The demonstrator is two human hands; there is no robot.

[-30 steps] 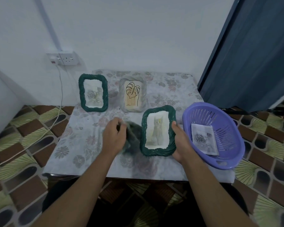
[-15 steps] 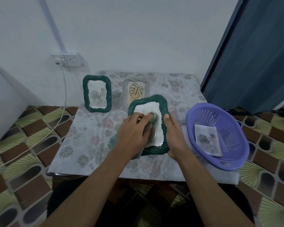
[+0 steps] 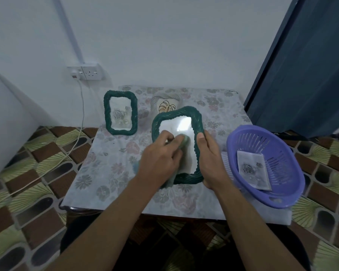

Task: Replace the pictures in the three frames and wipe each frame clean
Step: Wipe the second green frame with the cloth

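Observation:
A dark green woven picture frame (image 3: pixel 197 122) is tilted up near the table's middle. My right hand (image 3: pixel 209 153) grips its right edge. My left hand (image 3: pixel 160 159) presses a greenish cloth (image 3: pixel 184 140) against the frame's glass, covering most of the picture. A second green frame (image 3: pixel 120 112) with a rose picture stands at the back left. A pale frame (image 3: pixel 165 103) with a leaf drawing stands behind the held frame, partly hidden.
A purple slotted basket (image 3: pixel 286 149) at the table's right edge holds a loose rose picture (image 3: pixel 252 169). The flowered tablecloth (image 3: pixel 110 169) covers a small table. A wall socket (image 3: pixel 86 72) with a white cable is at the left; a dark blue curtain (image 3: pixel 305 65) hangs at the right.
My left hand brought the cloth from the table onto the frame's glass. My right hand tipped the frame back and shifted it left, in front of the pale frame.

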